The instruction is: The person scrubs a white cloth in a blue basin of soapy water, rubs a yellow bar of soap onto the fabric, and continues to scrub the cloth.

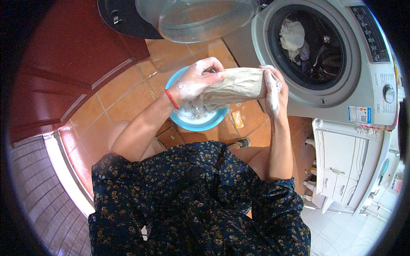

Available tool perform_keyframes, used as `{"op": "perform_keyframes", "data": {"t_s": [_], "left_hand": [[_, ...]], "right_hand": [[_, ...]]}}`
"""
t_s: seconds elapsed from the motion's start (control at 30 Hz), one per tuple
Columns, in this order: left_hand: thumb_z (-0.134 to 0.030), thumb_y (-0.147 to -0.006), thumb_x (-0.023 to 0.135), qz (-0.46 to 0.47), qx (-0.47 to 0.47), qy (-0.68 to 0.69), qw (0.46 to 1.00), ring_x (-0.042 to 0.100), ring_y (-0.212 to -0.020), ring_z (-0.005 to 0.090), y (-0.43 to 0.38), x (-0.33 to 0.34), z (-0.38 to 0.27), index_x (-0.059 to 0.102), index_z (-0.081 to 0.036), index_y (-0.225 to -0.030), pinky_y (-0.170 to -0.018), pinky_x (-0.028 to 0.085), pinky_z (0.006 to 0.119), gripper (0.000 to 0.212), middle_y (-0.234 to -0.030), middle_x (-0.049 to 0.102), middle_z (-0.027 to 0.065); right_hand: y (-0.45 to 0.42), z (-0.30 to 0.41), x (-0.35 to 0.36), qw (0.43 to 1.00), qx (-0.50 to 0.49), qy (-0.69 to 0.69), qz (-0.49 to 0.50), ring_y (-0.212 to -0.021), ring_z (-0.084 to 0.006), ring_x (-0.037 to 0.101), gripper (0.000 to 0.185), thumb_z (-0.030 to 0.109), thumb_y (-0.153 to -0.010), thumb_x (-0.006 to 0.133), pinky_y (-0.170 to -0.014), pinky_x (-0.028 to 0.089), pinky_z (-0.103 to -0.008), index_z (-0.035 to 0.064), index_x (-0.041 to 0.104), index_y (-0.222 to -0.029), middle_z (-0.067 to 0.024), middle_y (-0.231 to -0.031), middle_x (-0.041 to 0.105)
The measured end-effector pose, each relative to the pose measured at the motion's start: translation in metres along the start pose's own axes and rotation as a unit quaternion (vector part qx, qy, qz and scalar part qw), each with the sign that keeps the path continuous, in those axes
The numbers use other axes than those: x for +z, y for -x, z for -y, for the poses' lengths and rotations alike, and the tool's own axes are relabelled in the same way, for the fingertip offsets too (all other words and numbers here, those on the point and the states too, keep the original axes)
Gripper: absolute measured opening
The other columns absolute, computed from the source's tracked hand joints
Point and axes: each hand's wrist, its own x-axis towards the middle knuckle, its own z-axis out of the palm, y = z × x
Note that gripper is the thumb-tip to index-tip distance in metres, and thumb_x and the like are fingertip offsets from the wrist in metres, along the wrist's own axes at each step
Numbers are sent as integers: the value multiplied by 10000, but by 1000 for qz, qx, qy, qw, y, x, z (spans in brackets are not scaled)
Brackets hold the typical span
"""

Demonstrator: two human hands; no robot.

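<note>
A pale, wet cloth is stretched between my two hands above a light blue plastic basin. My left hand, lathered with suds and with a red bead bracelet at the wrist, pinches the cloth's left end. Foam also covers my right hand, which grips the right end. Part of the cloth hangs down over the basin, where white soapsuds float. A yellowish bar of soap lies on the tiles, just right of the basin.
At the upper right stands a front-loading washing machine with laundry in its drum; its transparent door hangs open ahead of the basin. A white cabinet is at the right, dark red panelling at the left. Orange tiles cover the floor.
</note>
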Motion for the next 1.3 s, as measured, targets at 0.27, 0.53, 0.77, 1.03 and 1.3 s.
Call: {"op": "perform_keyframes", "data": {"t_s": [0.27,0.53,0.77,1.03,1.3], "left_hand": [[-96,-809,574,-29,103,58,993,505,-816,104,-10,-28,-9,512,-64,-793,-765,397,244,72,-851,556,34],[-120,-859,498,-9,26,116,993,496,-827,84,-12,-15,8,490,-45,-893,-733,410,233,83,-899,546,35],[-308,-904,447,-113,-157,311,931,547,-916,127,-5,31,38,543,-15,-1022,-789,444,270,330,-921,587,30],[-297,-922,386,-106,-134,393,904,516,-624,135,-3,63,33,465,-128,-725,-579,435,257,271,-711,520,-7],[-309,-905,413,-103,-96,364,921,564,-821,145,1,54,56,543,-98,-925,-753,462,309,249,-878,580,29]], "right_hand": [[-4,-1,-3,999,-41,16,14,-882,-102,509,208,186,-893,484,-802,386,-227,26,590,-972,-27,-937,570],[-5,7,9,998,-2,-20,58,-896,-109,515,198,127,-890,468,-806,393,-240,35,577,-1027,-24,-947,579],[35,3,73,896,-279,345,5,-741,-192,573,107,100,-820,559,-636,458,-278,35,552,-905,-117,-830,568],[1,-14,61,911,-223,346,12,-504,-282,532,181,229,-776,574,-500,452,-355,65,582,-698,-115,-601,525],[8,-11,58,914,-185,360,17,-602,-286,577,185,240,-811,560,-539,460,-382,67,620,-780,-139,-699,591]]}}
